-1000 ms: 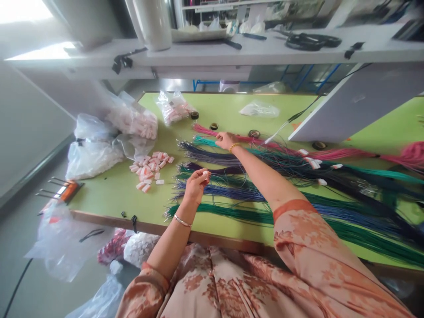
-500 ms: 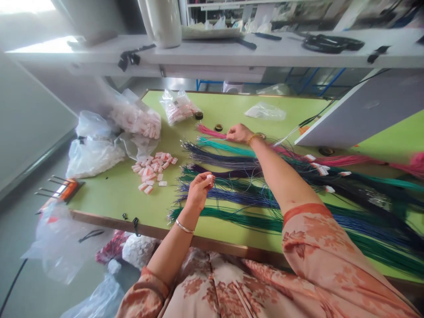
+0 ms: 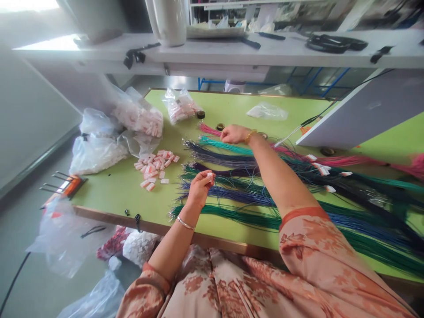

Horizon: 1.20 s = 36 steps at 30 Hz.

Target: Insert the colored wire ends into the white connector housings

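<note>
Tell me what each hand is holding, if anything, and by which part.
The left hand pinches a small white piece; which end is gripped is too small to tell. The right hand is at the pink wires; whether it grips any cannot be told.

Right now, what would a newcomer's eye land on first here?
The long, colorful wire bundles laid across the green table, pink farthest from the person, green nearest. Then the hands: the left hand pinching a small white piece, the right hand out at the pink wires. Left of both lies a loose pile of white-and-orange pieces.
</note>
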Available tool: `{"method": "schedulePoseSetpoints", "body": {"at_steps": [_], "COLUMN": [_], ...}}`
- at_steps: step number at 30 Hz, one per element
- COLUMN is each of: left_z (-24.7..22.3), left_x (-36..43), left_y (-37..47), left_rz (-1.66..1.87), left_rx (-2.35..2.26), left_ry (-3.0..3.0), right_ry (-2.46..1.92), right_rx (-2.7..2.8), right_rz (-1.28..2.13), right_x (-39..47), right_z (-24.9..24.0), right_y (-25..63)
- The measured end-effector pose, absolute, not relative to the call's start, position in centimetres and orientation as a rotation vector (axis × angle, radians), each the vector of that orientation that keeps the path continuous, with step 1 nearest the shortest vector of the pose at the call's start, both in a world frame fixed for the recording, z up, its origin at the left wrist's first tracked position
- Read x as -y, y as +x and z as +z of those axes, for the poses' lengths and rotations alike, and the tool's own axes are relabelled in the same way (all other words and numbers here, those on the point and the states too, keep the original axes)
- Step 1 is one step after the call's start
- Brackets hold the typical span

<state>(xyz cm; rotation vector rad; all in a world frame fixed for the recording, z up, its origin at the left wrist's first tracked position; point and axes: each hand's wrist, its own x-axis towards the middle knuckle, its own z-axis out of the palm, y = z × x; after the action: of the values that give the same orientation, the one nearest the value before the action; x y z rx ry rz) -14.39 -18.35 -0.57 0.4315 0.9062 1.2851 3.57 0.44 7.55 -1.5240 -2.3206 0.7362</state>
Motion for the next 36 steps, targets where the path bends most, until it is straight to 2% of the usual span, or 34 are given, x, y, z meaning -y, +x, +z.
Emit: {"method": "schedulePoseSetpoints", "body": {"at_steps": [5,12,25,36], "left_z": [-0.6,-0.7,-0.7,-0.5], "left_x": [18.4,18.2,18.0,18.1], "left_y": [-14.3,-14.5,-14.6,-14.3], "left_rz": [1.288,1.318,1.331,1.322], "left_rx": [-0.892,-0.845,-0.727,-0.795], "left_ry": [0.443,0.411,0.353,0.39], "right_ry": [-1.218,-0.909,-1.176,-1.231], "right_rx": [2.186,2.222,1.957,1.899], "right_rz": [1.023,0.944,0.98,0.879], "right_x": [1.9,7.2,13.8,14.5], "right_z": [9.1,9.0,4.0,2.8], "right_y": [2.1,-0.7,0.9,0.6]}}
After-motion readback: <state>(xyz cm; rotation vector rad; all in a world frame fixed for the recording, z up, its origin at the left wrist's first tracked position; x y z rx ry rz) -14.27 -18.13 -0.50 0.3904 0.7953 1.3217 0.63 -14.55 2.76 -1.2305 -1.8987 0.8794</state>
